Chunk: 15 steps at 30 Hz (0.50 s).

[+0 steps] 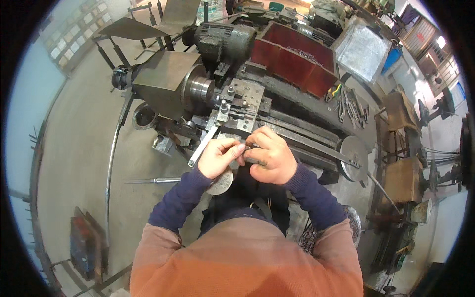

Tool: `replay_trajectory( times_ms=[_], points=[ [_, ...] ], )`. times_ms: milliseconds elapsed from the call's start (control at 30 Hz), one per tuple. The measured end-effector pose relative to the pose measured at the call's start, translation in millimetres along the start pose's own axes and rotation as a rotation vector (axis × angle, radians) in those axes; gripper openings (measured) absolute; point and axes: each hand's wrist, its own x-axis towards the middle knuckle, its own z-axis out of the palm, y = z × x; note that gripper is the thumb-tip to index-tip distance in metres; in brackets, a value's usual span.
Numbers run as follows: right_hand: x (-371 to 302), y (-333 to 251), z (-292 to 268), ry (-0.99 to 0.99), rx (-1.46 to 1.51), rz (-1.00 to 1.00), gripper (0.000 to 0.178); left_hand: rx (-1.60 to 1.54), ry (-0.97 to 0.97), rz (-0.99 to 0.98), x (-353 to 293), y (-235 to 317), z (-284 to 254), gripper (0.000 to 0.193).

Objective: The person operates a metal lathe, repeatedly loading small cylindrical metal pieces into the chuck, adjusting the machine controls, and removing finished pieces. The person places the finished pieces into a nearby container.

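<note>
Both hands, left hand (217, 157) and right hand (271, 157), pinch a small dark metal part (249, 147) between closed fingers, just short of the lathe carriage (237, 106); it looks light, rigid, probably oily, best gripped at its ends.

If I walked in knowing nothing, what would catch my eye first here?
Probably the big grey metal lathe across the middle, with a red tray behind it. Just in front, the left hand and right hand meet over a small dark metal part. Loose hand tools lie on the bed to the right.
</note>
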Motion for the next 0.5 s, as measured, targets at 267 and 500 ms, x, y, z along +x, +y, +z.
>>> replay_trajectory(
  times_ms=[267, 500],
  points=[
    [-44, 4, 31, 0.222, 0.264, 0.123, 0.043, -0.774, -0.108, -0.211, -12, -44, 18, 0.033],
    [-50, 4, 31, 0.275, 0.284, 0.189, 0.040, -0.914, -0.138, -0.257, -12, -56, 29, 0.034]
  ],
)
